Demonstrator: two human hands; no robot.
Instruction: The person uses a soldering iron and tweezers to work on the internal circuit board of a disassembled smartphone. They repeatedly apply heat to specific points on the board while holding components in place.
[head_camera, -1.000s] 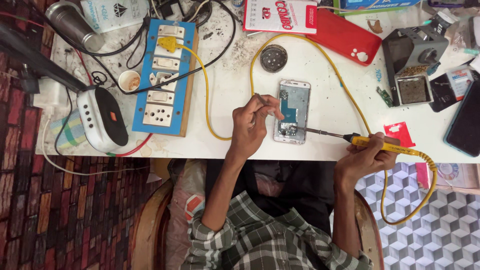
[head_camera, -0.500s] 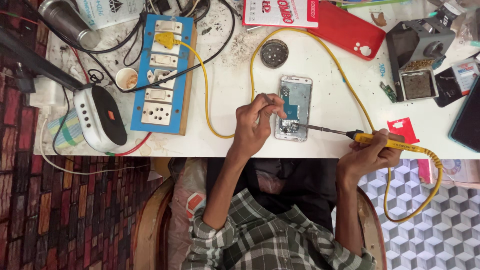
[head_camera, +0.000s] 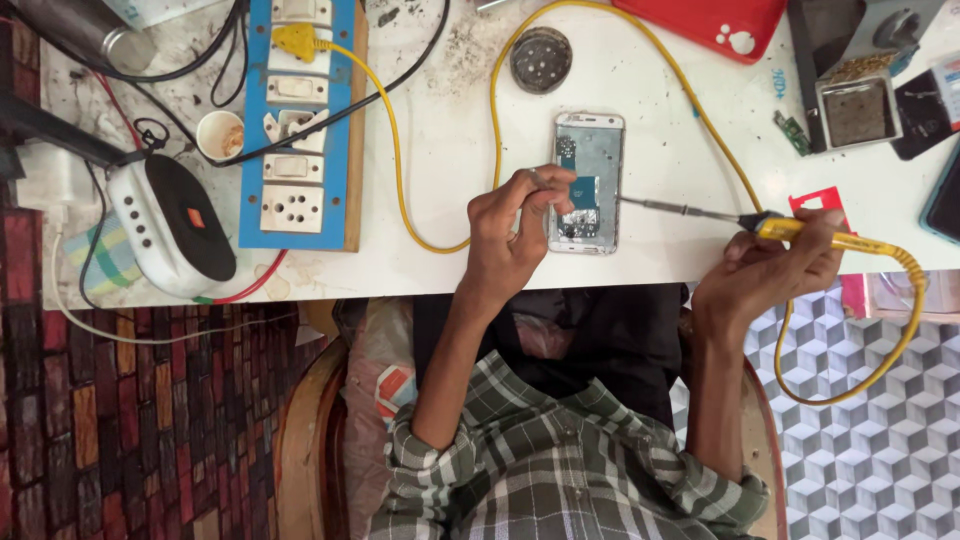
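An opened phone (head_camera: 590, 150) lies face down on the white table (head_camera: 440, 250), its circuit board showing. My left hand (head_camera: 505, 240) rests at its left edge, fingers pinched on a thin tool over the board. My right hand (head_camera: 765, 275) grips the yellow handle of a soldering iron (head_camera: 800, 230). The iron's metal tip reaches the phone's right edge. A yellow cable (head_camera: 495, 110) runs from the iron in a loop over the table to a plug on the power strip.
A blue power strip (head_camera: 300, 130) and a white and black speaker (head_camera: 170, 225) lie to the left. A small cup (head_camera: 220, 135) sits between them. A round tin (head_camera: 541, 60), a red phone case (head_camera: 710, 20) and a metal tip-cleaner box (head_camera: 860, 105) lie beyond the phone.
The camera has come closer to the table. Both hands stay at the phone, the iron tip still at its right side.
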